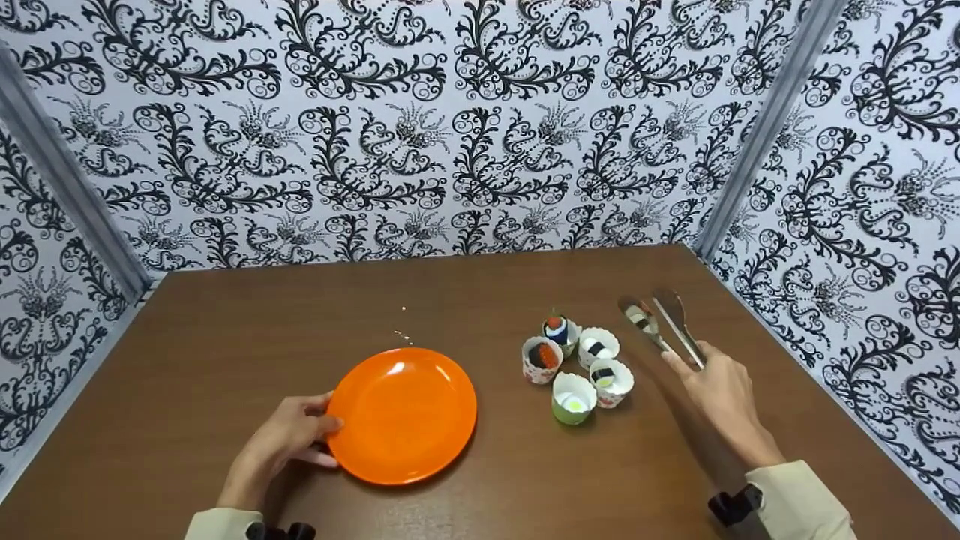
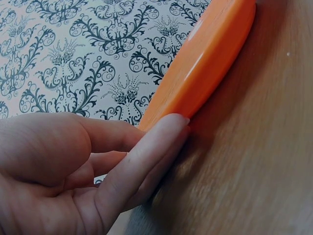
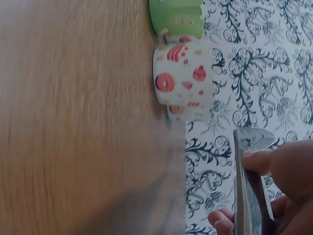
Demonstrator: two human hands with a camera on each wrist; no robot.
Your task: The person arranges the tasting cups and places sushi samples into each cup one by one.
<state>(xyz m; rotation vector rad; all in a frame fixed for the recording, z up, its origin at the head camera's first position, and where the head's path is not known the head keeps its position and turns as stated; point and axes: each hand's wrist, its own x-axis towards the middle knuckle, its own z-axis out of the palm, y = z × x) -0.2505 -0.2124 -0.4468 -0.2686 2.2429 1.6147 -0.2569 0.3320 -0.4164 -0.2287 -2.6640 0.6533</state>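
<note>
Near the front, an orange plate (image 1: 405, 416) sits on the table, and my left hand (image 1: 289, 435) pinches its left rim between thumb and fingers. The left wrist view shows that grip on the plate's edge (image 2: 195, 68) up close. My right hand (image 1: 721, 386) holds metal tongs (image 1: 672, 307) above the table, their two ends spread apart; a pale and dark patch on the left end may be a reflection. Left of the tongs stand several paper cups, including a green cup (image 1: 568, 411) and a red-patterned cup (image 3: 183, 73). Small sushi-like pieces (image 1: 555, 330) lie in them.
The brown wooden table (image 1: 225, 330) is bounded by patterned white-and-black walls (image 1: 405, 135) at the back and both sides. Small pale specks (image 1: 403, 335) lie behind the plate. The cups stand close together, right of the plate.
</note>
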